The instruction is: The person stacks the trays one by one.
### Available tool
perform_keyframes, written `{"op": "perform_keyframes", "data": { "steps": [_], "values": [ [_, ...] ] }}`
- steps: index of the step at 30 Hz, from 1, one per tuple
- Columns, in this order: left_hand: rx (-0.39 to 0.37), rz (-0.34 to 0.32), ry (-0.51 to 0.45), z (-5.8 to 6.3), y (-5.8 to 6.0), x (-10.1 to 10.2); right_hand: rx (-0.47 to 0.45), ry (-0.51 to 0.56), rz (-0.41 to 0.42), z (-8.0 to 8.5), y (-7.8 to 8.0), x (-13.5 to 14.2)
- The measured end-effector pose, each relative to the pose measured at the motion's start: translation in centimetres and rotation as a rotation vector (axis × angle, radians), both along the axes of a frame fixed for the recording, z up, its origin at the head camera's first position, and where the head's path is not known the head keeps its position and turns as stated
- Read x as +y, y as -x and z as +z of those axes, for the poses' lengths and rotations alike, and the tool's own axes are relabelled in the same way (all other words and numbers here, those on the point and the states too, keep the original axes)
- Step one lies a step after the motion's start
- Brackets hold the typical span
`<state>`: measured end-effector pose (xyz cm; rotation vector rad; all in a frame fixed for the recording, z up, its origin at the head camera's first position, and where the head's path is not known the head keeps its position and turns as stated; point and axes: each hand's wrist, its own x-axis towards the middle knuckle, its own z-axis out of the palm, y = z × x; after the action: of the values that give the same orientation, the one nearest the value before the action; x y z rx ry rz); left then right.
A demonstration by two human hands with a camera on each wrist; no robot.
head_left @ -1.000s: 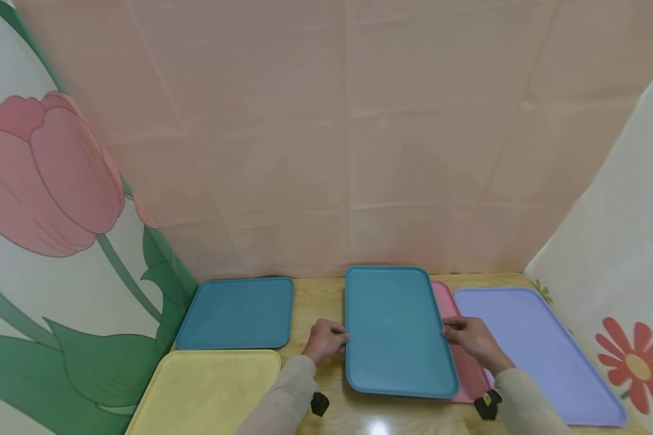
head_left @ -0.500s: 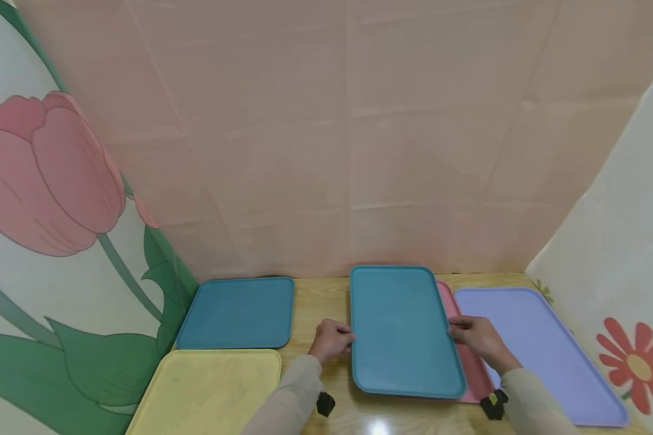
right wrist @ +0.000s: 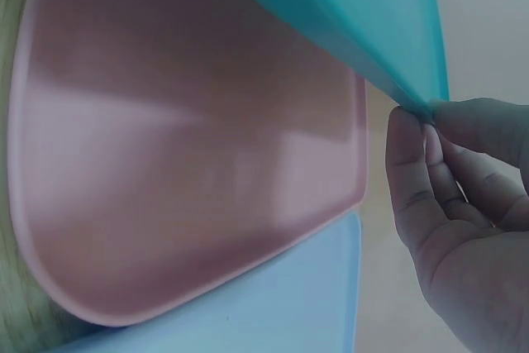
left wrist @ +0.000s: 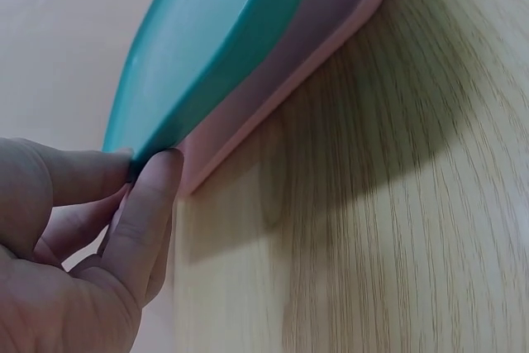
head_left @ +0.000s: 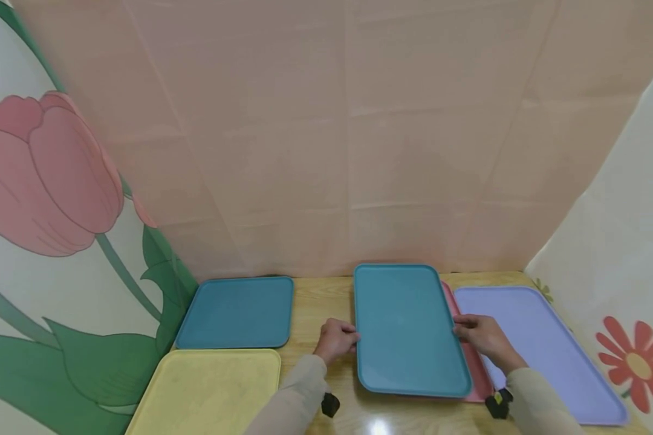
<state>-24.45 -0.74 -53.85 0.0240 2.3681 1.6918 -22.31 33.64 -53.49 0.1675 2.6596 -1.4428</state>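
Both hands hold a teal tray by its long sides, above a pink tray. My left hand pinches the left rim between thumb and fingers, and the left wrist view shows the fingertips at that edge. On the opposite rim, my right hand pinches with thumb and fingers. In both wrist views a gap with shadow separates the teal tray from the pink one. From the head, most of the pink tray is hidden, with only a strip along its right side showing.
A lavender tray lies at the right, beside the pink one. Left of the hands, a darker blue tray lies behind a yellow tray. The wooden table ends at a beige back covering, with flower-printed side panels.
The teal tray has shifted slightly to the right in both hands, covering more of the pink tray. The other trays have stayed where they were.
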Motion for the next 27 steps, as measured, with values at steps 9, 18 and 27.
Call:
{"op": "perform_keyframes", "data": {
  "steps": [9,18,27],
  "values": [
    [-0.014,-0.001,-0.008,0.1,-0.2,0.9,0.011,-0.005,-0.011,0.0,-0.2,0.7],
    [-0.004,0.004,-0.008,0.0,-0.3,1.6,0.028,-0.031,0.000,0.2,-0.3,1.3],
    [0.002,0.014,-0.033,-0.1,-0.4,2.3,0.033,-0.050,-0.010,0.1,-0.3,1.9]
  ]
}}
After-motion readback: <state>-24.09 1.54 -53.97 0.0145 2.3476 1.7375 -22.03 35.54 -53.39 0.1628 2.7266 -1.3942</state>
